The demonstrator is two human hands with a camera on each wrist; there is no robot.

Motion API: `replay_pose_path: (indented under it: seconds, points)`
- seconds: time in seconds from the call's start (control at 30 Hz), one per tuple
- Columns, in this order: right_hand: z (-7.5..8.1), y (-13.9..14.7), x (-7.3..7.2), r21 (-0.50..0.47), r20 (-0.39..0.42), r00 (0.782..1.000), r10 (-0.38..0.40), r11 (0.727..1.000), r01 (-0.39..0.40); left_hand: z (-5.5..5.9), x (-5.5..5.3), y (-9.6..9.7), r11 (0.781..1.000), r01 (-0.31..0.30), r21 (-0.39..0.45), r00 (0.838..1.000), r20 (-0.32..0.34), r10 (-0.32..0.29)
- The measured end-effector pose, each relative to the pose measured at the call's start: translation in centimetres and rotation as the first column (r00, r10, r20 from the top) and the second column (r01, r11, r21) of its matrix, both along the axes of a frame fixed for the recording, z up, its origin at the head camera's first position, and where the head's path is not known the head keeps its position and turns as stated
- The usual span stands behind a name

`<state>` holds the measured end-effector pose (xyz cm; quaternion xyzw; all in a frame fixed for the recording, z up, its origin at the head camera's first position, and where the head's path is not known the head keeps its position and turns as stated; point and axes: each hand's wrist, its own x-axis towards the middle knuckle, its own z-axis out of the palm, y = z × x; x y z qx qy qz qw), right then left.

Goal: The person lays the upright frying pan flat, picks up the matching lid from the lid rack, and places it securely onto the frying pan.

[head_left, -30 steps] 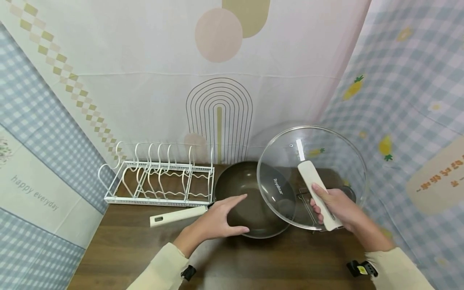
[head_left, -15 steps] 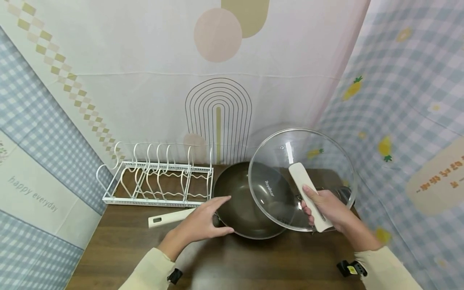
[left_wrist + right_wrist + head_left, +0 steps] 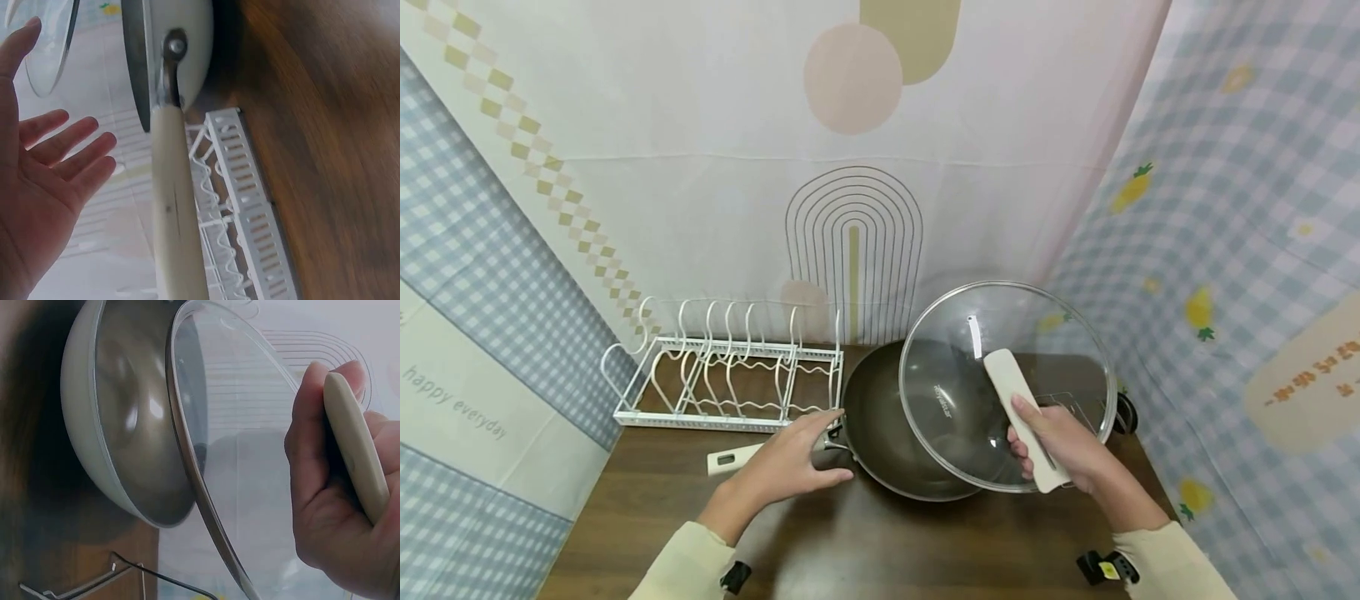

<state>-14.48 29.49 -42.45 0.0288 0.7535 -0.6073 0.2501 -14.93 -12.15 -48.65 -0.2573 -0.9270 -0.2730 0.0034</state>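
Note:
My right hand (image 3: 1060,446) grips the long cream handle (image 3: 1018,404) of a round glass lid (image 3: 951,358). The lid is tilted and overlaps the right part of a dark-lined frying pan (image 3: 880,433) on the table. In the right wrist view, the lid's metal rim (image 3: 187,444) is clear of the pan's light outer wall (image 3: 78,394). My left hand (image 3: 778,467), fingers spread and relaxed, hovers over the pan's cream handle (image 3: 733,458). The left wrist view shows a gap between those fingers and the handle (image 3: 178,206), with nothing held.
A white wire rack (image 3: 700,421) with upright loops stands left of the pan, behind its handle. Right of the pan, a thin wire stand (image 3: 81,590) is partly covered by the lid. Patterned cloth hangs behind and along both sides of the wooden table (image 3: 880,550).
My right hand has brought the lid left and slightly lower, further over the pan. My left hand has drawn back left, from over the pan's edge to above its handle.

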Motion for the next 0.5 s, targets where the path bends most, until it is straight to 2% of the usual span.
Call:
replay_pose_path:
  seconds: [0.33, 0.5]
  points:
    - [-1.2, -1.2, 0.2, -0.027, 0.036, 0.999, -0.011, 1.0, 0.012, -1.7, -0.1, -2.4, 0.997, -0.047, -0.065, 0.992, -0.116, 0.039]
    - [-1.6, -1.7, 0.2, -0.034, 0.042, 0.999, -0.01, 0.999, 0.011, -2.1, -0.4, -3.1, 0.989, -0.073, -0.125, 0.991, -0.121, 0.058]
